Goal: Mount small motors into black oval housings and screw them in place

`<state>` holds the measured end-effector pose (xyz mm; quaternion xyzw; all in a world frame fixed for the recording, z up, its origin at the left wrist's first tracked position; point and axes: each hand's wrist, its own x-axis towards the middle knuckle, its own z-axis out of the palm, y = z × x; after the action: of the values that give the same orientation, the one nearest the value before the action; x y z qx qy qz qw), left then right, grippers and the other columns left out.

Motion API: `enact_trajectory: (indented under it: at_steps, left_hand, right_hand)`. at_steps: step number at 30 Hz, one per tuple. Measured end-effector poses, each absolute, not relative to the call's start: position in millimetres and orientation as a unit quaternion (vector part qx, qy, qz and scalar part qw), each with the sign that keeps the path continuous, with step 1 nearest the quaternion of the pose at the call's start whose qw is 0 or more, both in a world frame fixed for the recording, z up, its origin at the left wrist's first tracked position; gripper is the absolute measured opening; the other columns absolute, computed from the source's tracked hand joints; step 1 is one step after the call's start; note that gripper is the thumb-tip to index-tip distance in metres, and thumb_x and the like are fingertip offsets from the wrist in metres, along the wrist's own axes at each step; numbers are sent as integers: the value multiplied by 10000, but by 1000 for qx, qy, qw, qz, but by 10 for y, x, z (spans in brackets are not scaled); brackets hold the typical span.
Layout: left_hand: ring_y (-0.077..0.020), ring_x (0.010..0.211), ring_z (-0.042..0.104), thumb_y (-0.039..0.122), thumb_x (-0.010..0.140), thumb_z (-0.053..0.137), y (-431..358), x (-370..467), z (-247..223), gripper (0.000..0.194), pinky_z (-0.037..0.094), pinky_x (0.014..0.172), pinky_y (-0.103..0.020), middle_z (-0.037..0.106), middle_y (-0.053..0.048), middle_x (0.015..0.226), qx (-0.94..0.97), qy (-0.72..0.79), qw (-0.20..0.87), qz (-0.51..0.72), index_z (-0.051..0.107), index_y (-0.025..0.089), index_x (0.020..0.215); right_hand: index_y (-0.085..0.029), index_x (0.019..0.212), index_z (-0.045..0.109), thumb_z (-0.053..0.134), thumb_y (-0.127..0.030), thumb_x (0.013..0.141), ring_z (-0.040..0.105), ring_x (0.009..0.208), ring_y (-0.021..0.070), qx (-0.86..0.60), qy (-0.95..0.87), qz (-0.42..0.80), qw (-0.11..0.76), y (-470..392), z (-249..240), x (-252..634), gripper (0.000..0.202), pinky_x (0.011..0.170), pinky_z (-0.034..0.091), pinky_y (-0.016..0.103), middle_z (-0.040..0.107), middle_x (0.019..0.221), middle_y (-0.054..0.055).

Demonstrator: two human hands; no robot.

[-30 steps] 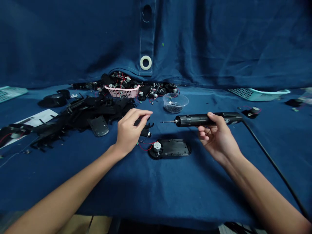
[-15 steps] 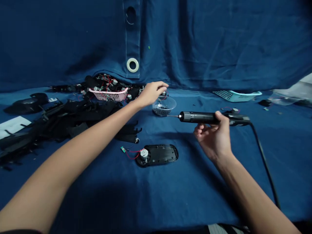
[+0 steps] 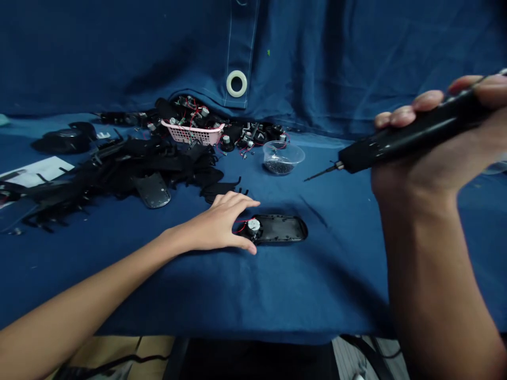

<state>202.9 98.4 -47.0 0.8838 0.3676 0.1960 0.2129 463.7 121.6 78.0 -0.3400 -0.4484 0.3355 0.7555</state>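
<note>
My left hand (image 3: 227, 221) is over the left end of a black plastic housing (image 3: 283, 228) lying on the blue cloth. Its thumb and fingers are spread around a small silver motor (image 3: 253, 226) with red wires, and I cannot tell whether they touch the housing. My right hand (image 3: 428, 142) is wrapped round a black electric screwdriver (image 3: 412, 134), raised at the right. The thin bit points down and left, clear of the cloth. Beyond the housing stands a clear plastic bowl (image 3: 283, 155) with many small dark screws in it.
A heap of black plastic parts (image 3: 158, 158) covers the left of the table. Behind it stands a pink basket (image 3: 192, 133) full of motors and wires, with more loose parts beside it. A white sheet (image 3: 39, 171) lies far left. A blue curtain (image 3: 158, 53) hangs behind.
My left hand has come back from beside the bowl to the motor end of the housing, its fingers spreading. My right hand has lifted the screwdriver up and rightward, and the bit now tilts down.
</note>
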Motion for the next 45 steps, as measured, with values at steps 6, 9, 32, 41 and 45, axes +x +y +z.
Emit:
enact_trajectory:
  at_steps: [6, 9, 32, 41, 45]
  left_hand:
    - [-252, 1129, 480, 465, 792, 709, 913, 2134, -533, 651, 347, 989, -415, 534, -86, 1244, 906, 332, 173, 198, 434, 229, 1332]
    - [-253, 1119, 494, 432, 794, 716, 902, 2140, -562, 642, 353, 977, -399, 538, -90, 1237, 908, 327, 162, 205, 432, 219, 1329]
    - [-274, 1110, 522, 475, 760, 729, 946, 2129, -635, 586, 388, 967, -408, 564, -76, 1181, 909, 327, 132, 224, 512, 225, 1244]
    - [-270, 1099, 515, 471, 756, 737, 942, 2135, -637, 626, 392, 959, -397, 553, -76, 1182, 914, 327, 112, 212, 476, 204, 1258]
    - [-279, 1100, 519, 466, 756, 737, 944, 2130, -635, 594, 393, 956, -403, 563, -79, 1169, 912, 329, 119, 216, 501, 212, 1238]
  right_hand:
    - [-241, 667, 497, 455, -227, 815, 501, 458, 93, -300, -513, 319, 738, 1253, 553, 4150, 154, 474, 438, 261, 476, 590, -31]
    - [-253, 704, 467, 491, -211, 793, 500, 437, 105, -317, -531, 325, 716, 1243, 430, 4000, 101, 465, 437, 274, 496, 569, -44]
    - [-263, 796, 496, 728, -310, 708, 551, 478, 72, -396, -541, 363, 647, 1054, 163, 3688, 252, 480, 439, 211, 549, 594, -85]
    - [-254, 819, 486, 627, -199, 772, 541, 449, 65, -342, -587, 340, 650, 996, 194, 3726, 159, 480, 442, 227, 553, 614, -86]
    - [-262, 816, 499, 717, -279, 720, 591, 526, 79, -370, -550, 380, 645, 984, 179, 3702, 239, 503, 434, 207, 547, 598, -92]
